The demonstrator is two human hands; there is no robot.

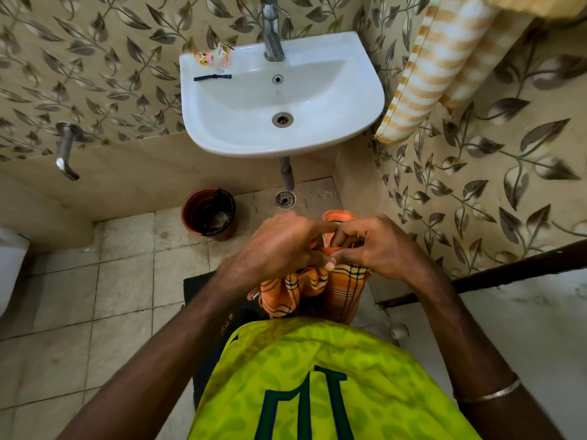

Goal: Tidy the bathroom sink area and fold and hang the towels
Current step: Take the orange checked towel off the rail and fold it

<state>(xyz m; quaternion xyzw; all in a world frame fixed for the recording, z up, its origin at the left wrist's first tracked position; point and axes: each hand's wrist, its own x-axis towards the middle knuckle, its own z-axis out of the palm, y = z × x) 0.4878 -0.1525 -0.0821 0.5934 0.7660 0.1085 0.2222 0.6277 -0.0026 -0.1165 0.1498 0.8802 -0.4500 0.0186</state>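
Gripping the orange checked towel (317,287) together, the left hand (279,246) and right hand (374,246) curl their fingers round its bunched top. The rest hangs below them.

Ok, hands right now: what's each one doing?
Left hand: grips the orange checked towel.
Right hand: pinches the same towel.

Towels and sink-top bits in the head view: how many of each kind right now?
Towels: 2, the orange checked towel in both hands, the striped towel hanging by the sink.
Razors: 1, the black razor.
Small packets: 2, packets beside the tap.
Total: 5
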